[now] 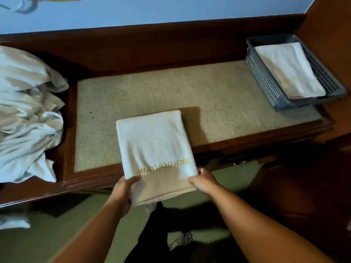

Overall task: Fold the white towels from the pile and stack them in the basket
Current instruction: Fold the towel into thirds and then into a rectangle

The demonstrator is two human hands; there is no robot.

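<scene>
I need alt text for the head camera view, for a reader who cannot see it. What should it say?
Two bare hands, the left hand and the right hand, grip the near edge of a folded white towel that overhangs a wooden bench. A pile of unfolded towels lies at the left; a grey basket at the far right holds one folded towel.

Folded white towel (154,147) reads "MARCO POLO HOTEL", gold letters nr its front edge.
</scene>
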